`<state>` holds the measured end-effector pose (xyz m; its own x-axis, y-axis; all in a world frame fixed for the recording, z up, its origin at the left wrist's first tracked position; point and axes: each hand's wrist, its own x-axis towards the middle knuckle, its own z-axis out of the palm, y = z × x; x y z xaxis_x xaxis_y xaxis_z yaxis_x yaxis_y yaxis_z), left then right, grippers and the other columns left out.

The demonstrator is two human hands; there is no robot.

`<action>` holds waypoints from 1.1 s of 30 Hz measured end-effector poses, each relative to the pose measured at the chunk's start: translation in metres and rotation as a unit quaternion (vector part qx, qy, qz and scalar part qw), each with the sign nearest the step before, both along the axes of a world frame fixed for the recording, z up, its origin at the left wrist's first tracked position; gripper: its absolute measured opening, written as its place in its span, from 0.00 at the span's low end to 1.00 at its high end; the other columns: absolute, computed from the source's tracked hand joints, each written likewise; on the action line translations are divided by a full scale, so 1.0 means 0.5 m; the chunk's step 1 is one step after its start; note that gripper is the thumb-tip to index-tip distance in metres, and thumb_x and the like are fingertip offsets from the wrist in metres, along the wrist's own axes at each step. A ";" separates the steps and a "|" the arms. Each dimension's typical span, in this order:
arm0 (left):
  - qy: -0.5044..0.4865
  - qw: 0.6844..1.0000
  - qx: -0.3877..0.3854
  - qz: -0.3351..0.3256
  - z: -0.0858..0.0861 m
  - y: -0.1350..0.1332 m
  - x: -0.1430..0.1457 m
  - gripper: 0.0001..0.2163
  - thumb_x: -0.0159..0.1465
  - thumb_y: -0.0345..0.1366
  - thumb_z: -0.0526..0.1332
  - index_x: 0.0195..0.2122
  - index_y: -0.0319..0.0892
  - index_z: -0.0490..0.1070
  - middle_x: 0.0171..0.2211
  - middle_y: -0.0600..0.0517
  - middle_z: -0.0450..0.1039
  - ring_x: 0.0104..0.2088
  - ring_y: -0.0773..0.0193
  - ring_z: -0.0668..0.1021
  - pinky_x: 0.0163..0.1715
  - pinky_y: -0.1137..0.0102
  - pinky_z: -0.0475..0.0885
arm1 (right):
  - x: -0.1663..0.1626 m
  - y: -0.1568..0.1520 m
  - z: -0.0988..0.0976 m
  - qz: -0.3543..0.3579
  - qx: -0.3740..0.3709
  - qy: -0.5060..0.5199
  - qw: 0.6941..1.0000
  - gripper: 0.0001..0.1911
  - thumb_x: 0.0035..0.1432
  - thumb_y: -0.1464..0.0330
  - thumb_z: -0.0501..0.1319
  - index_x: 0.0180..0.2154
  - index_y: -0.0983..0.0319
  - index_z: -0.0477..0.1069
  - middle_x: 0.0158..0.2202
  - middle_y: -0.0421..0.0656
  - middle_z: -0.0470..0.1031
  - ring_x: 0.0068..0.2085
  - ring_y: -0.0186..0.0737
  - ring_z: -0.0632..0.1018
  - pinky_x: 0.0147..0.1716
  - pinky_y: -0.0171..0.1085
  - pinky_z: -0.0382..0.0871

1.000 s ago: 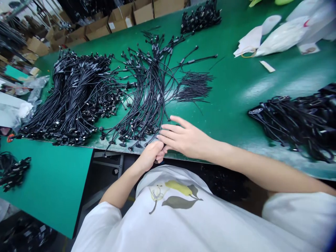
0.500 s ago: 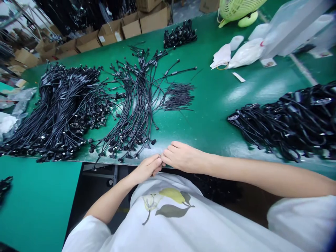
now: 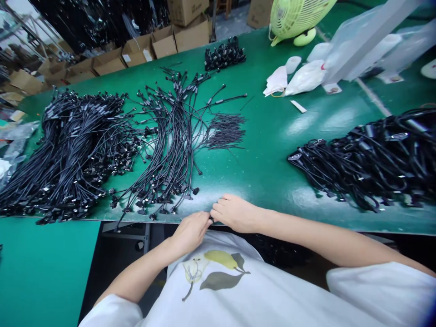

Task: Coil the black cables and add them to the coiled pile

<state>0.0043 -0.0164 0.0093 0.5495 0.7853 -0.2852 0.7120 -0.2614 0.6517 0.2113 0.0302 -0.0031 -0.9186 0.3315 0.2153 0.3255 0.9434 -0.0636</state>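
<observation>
At the table's front edge, my left hand (image 3: 191, 230) is closed, fingertips pinched together. My right hand (image 3: 236, 213) is closed too, its fingers meeting those of the left. A small dark bit shows between the fingertips; most of it is hidden, so its kind cannot be told. Nearest on the left lies a loose bundle of black cables (image 3: 179, 136) with connector ends. Beside that bundle is a pile of thin, short black ties or wires (image 3: 226, 131).
A large heap of black cables (image 3: 78, 145) covers the table's left. Coiled, bundled cables (image 3: 368, 156) lie at right, a smaller pile (image 3: 225, 53) at the back. A green fan (image 3: 301, 18), white bags (image 3: 304, 78) and a grey post (image 3: 371, 38) stand far right. Cardboard boxes (image 3: 139, 49) line the far edge.
The view has shifted slightly, so the table's things appear lower and further left. Both hands stay together at the edge; the left hand has turned, its back now facing up more.
</observation>
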 end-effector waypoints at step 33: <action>-0.494 0.751 -0.251 0.359 0.025 0.051 -0.003 0.20 0.57 0.51 0.66 0.28 0.39 0.63 0.22 0.60 0.55 0.20 0.74 0.60 0.22 0.73 0.59 | 0.136 0.289 -0.042 -0.434 -0.032 0.082 0.896 0.14 0.63 0.70 0.52 0.40 0.67 0.75 0.52 0.56 0.70 0.44 0.49 0.71 0.44 0.46 0.65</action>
<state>0.0027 0.0091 0.0220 0.1736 0.9105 -0.3754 -0.3447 0.4132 0.8429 0.2795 0.1749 -0.0239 -0.2656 0.9229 0.2788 0.9168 0.3312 -0.2233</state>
